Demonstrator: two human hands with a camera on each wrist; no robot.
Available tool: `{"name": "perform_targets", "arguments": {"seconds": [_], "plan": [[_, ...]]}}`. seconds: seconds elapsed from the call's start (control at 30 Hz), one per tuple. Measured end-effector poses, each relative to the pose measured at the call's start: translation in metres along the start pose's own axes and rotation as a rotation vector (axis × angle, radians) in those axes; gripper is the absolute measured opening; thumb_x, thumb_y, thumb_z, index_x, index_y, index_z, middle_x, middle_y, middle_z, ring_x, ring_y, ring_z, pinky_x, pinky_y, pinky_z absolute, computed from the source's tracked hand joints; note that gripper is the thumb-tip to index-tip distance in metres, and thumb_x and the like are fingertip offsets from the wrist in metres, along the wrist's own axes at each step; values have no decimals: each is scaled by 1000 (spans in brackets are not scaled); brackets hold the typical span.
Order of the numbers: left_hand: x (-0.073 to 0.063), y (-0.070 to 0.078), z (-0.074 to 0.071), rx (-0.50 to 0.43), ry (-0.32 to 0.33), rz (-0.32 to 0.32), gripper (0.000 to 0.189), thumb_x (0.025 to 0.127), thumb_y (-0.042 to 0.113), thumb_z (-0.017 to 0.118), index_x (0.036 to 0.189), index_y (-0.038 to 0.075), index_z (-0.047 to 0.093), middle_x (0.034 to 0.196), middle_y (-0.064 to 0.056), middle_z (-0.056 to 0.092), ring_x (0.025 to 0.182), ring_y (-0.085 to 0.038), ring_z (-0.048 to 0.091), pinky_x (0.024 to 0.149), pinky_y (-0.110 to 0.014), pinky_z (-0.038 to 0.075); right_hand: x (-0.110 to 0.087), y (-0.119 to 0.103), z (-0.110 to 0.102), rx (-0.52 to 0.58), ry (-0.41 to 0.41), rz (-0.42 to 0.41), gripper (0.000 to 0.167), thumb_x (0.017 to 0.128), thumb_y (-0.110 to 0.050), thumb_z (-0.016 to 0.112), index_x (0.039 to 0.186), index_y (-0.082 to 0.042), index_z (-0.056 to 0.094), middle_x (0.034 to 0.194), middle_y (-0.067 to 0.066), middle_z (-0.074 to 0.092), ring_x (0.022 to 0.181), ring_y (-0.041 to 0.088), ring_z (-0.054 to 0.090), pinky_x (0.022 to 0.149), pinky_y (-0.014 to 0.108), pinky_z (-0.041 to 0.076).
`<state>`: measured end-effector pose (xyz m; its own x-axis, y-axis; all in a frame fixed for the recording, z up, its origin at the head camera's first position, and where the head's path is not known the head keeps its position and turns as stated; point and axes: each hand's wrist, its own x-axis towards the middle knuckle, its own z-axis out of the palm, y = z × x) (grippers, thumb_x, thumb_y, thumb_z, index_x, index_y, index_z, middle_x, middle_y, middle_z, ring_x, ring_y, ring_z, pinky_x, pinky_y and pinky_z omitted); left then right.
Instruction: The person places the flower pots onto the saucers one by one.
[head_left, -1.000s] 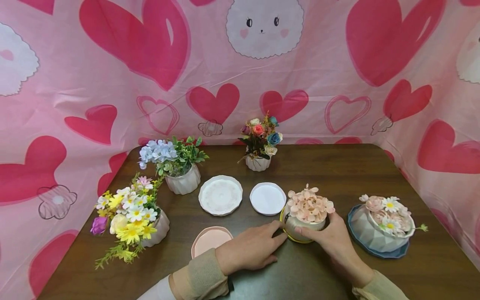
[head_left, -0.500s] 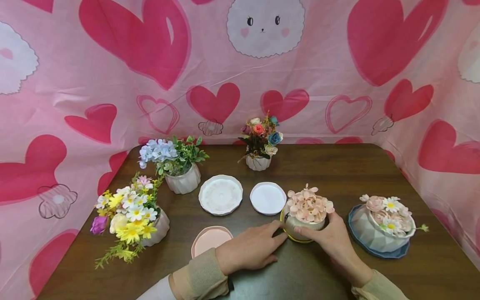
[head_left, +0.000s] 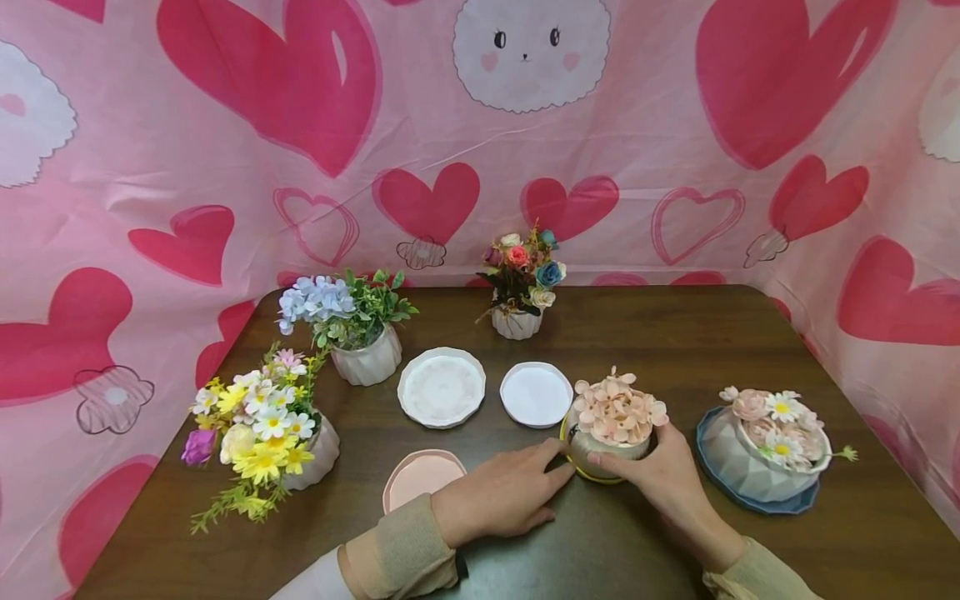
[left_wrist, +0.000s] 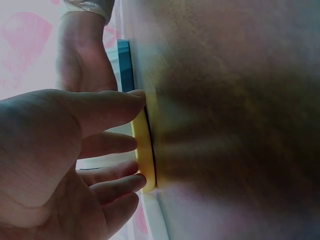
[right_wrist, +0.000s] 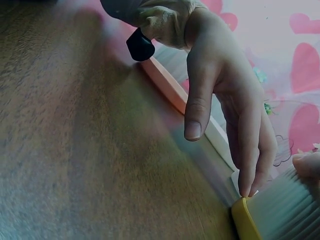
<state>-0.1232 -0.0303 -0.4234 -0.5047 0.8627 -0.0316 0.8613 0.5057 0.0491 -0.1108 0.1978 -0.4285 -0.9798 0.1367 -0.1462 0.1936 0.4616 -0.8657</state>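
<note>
A ribbed pale flower pot (head_left: 584, 447) with peach hydrangea-like flowers (head_left: 618, 408) stands on a yellow-rimmed saucer (head_left: 565, 433), right of the table's middle. My right hand (head_left: 671, 479) grips this pot from the right, thumb across its front; the other fingers are mostly hidden behind it. On the left side, my left hand (head_left: 502, 492) touches the yellow rim with extended fingertips. The left wrist view shows its thumb (left_wrist: 115, 106) and fingers spread along the yellow rim (left_wrist: 144, 145). Seen from the right wrist, the pot's ribbed wall (right_wrist: 285, 210) rises from the saucer.
To the right, a faceted pot (head_left: 757, 462) of pale flowers sits on a blue saucer (head_left: 795, 506). Two white saucers (head_left: 441, 388) and a pink one (head_left: 420, 479) lie left of the hands. Potted flowers (head_left: 311, 458) stand at the left and a small rose pot (head_left: 517, 323) at the back.
</note>
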Motion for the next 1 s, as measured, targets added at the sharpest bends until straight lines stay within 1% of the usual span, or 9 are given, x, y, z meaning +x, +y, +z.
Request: {"name": "perform_targets", "arguments": {"seconds": [0.17,0.43,0.63,0.73,1.0], "plan": [[1,-1,0,-1,-7,-1,59,91,38,70,141,15,50,146,-5,43,126,-14,55,96,-27,52,1,0,-1,-11,1,1,104,68,-33,91,147,2,32,147,23,45,137,34,42,115,51,32],[0,0,0,1,-8,-5,59,90,38,70,141,16,50,145,-5,44,126,-14,55,95,-27,53,1,1,-2,-90,5,7,105,69,-39,90,146,4,33,146,27,46,136,38,44,114,53,35],[0,1,0,19,-1,-8,59,90,39,71,141,16,51,145,-5,44,125,-14,56,95,-27,53,0,1,-2,-112,3,10,106,69,-42,89,146,4,32,146,27,45,136,38,44,114,54,35],[0,1,0,24,3,-6,59,89,39,71,140,16,51,144,-5,44,124,-14,56,95,-27,53,0,3,-2,-113,8,-8,105,69,-42,89,145,4,33,145,27,47,136,38,45,113,54,35],[0,1,1,27,15,-7,60,89,40,71,140,16,51,144,-5,45,125,-14,55,96,-27,53,0,5,0,-138,28,-85,102,69,-41,89,143,5,36,141,28,50,133,39,48,110,55,38]]}}
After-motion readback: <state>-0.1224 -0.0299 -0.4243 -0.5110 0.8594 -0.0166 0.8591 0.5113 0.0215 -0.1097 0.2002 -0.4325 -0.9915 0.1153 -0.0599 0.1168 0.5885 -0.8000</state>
